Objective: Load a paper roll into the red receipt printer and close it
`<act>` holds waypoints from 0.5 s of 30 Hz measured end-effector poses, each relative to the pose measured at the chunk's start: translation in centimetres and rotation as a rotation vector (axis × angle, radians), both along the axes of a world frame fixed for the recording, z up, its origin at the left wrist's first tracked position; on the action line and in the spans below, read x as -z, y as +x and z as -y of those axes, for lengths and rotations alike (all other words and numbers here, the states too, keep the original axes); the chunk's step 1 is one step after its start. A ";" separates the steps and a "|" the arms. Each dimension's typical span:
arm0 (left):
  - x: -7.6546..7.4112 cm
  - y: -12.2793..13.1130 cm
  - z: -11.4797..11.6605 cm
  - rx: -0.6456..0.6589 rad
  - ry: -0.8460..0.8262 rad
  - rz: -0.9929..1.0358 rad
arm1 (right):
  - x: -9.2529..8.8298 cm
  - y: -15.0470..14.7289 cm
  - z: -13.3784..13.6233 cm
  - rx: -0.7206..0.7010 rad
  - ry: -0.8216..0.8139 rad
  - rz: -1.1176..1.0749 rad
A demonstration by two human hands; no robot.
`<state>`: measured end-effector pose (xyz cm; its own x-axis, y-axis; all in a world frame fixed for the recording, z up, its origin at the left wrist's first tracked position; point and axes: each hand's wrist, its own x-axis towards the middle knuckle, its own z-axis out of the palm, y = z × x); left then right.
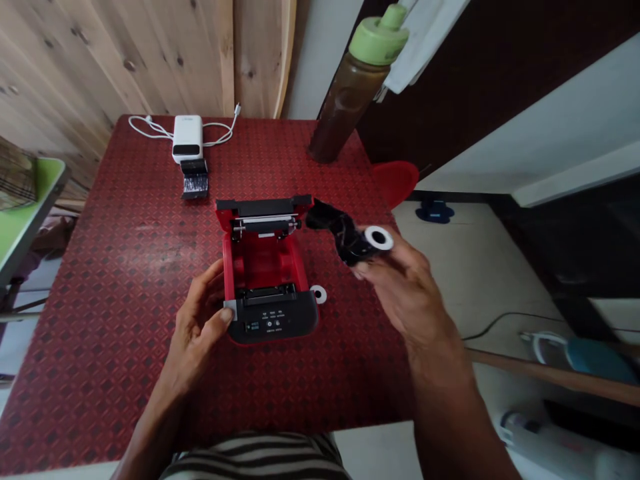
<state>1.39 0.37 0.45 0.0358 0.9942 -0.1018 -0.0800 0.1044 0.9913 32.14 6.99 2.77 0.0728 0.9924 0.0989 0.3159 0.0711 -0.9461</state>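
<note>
Right of the frame's centre, the right hand point(403, 283) pinches a black roll point(353, 250) between its fingers; it looks light, its loose strip limp and perhaps slippery, so the firmer white end point(369, 236) seems the better hold. Left of centre, the left hand point(197, 317) clasps the open printer point(293, 320), whose rigid shell should suit gripping better than the raised lid point(260, 208).

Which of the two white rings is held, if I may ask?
The upper ring, in the right hand beside glossy black film; the other ring, next to the red printer, is in neither hand.
</note>
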 end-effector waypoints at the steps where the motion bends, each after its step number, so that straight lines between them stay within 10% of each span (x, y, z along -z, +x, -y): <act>1: 0.0 0.0 0.0 -0.002 0.002 -0.003 | -1.1 0.1 0.8 -0.039 -0.024 -0.077; 8: -0.3 0.0 0.3 0.021 -0.031 0.025 | -7.2 -1.9 3.2 -0.406 -0.342 -0.271; 15: -0.6 0.0 0.3 0.029 -0.061 0.029 | -6.1 -5.9 3.1 -0.441 -0.292 -0.372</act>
<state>1.40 0.03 1.08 0.0681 0.9846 -0.1607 -0.1049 0.1673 0.9803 26.28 3.90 8.86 -0.3702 0.9194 -0.1327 -0.0368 -0.1573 -0.9869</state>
